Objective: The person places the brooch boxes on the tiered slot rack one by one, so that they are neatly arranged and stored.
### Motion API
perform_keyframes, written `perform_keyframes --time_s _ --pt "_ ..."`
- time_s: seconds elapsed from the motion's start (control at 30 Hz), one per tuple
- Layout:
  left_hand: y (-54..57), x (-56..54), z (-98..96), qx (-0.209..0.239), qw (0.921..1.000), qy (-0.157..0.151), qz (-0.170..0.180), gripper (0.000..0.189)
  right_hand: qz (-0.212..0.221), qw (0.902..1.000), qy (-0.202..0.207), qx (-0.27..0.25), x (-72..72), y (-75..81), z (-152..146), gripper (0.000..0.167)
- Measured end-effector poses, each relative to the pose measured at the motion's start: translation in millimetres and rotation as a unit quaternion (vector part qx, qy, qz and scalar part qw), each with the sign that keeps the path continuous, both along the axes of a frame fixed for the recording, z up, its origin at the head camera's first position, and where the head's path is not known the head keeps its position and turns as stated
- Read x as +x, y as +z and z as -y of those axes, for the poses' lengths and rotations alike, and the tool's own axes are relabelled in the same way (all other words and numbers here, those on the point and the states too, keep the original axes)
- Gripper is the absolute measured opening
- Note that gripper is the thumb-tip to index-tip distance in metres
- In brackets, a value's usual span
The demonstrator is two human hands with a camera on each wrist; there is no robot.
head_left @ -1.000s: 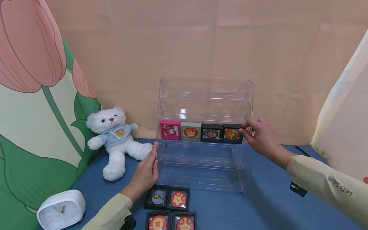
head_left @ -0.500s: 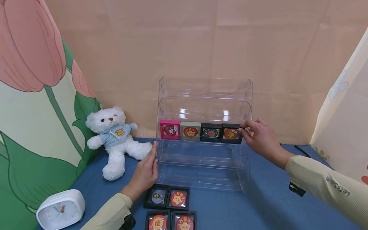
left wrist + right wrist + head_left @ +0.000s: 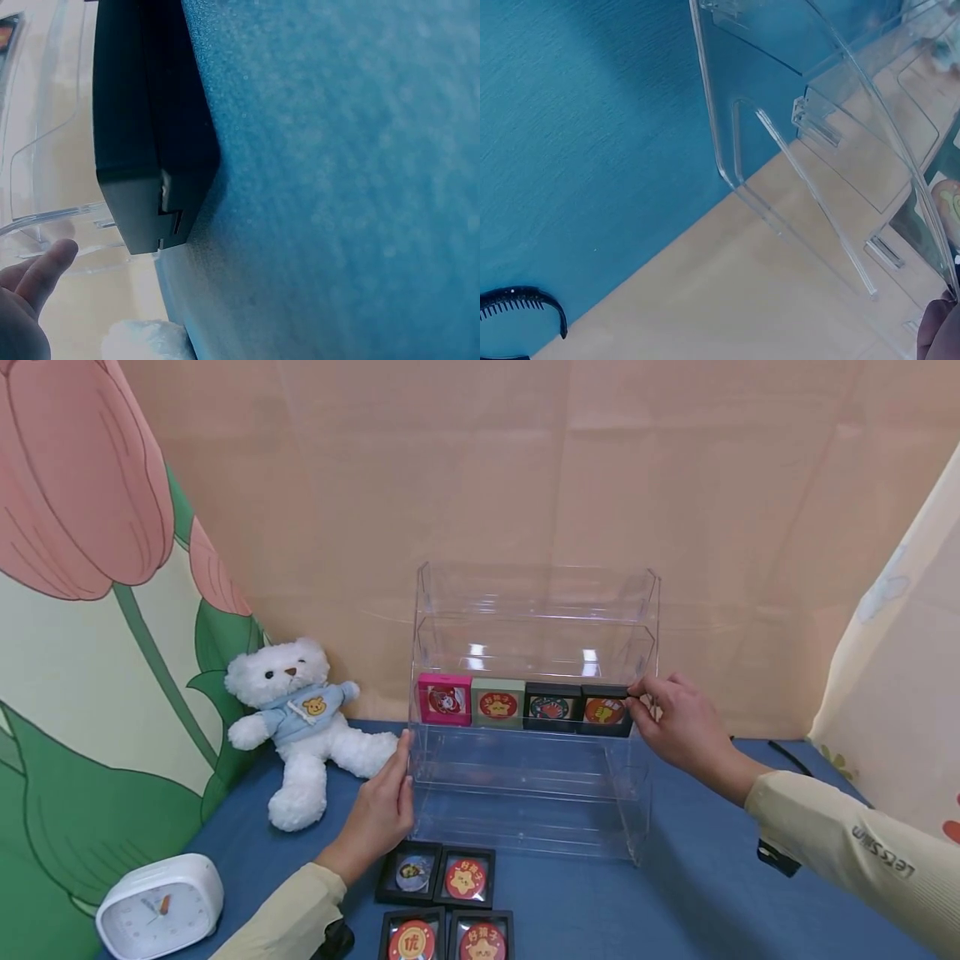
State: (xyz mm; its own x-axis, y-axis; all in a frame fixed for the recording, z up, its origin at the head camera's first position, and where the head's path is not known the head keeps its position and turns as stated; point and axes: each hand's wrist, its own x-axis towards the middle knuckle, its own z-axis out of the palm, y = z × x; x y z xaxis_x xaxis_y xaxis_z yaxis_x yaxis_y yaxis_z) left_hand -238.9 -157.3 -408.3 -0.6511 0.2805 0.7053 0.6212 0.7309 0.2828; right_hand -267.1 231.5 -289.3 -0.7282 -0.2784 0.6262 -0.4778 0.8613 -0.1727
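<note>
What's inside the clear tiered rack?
One tier of the clear rack holds a pink box, a pale green box and two black boxes. The right hand hides some of the rightmost black box.

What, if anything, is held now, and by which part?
The right hand appears to pinch the rightmost black box by its upper right corner; the left hand rests against the left side of the clear rack.
</note>
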Motion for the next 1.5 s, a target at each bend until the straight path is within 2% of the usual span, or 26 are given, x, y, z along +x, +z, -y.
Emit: perform_keyframes --time_s 0.33,0.67,0.8,0.97,1.1,1.27,1.37,1.5 --pt "-1.4 -0.4 -0.2 -0.002 1.0000 -0.001 -0.007 0.077 -0.006 0.9996 -0.011 0.025 3.2 -0.1 0.3 0.011" --pt "-0.5 0.4 0.3 0.001 0.9998 -0.003 -0.020 0.076 -0.067 0.9967 0.012 0.045 5.2 2.4 -1.4 0.016" --pt "-0.4 0.0 1.0 0.000 0.9998 -0.004 -0.018 0.076 -0.107 0.9925 0.029 0.051 12.2 5.0 2.0 0.020" --pt "-0.4 -0.7 1.0 -0.002 1.0000 -0.004 -0.007 0.077 -0.135 0.9852 0.080 0.069 31.2 -0.8 19.4 0.019" --pt "0.0 -0.7 0.0 -0.002 1.0000 -0.002 -0.006 0.077 -0.106 0.9849 0.116 0.073 53.3 -13.0 41.3 0.017" --pt "1.1 -0.4 -0.8 0.000 1.0000 -0.003 -0.006 0.076 -0.043 0.9838 0.164 0.059 77.7 -28.7 66.6 0.013" --pt "1.4 -0.2 -0.8 -0.001 1.0000 -0.003 -0.006 0.075 -0.005 0.9796 0.195 0.046 88.1 -39.1 78.1 0.012" --pt "1.9 0.4 -1.0 -0.003 1.0000 0.000 -0.001 0.075 0.044 0.9746 0.217 0.032 97.4 -53.8 89.4 0.014"
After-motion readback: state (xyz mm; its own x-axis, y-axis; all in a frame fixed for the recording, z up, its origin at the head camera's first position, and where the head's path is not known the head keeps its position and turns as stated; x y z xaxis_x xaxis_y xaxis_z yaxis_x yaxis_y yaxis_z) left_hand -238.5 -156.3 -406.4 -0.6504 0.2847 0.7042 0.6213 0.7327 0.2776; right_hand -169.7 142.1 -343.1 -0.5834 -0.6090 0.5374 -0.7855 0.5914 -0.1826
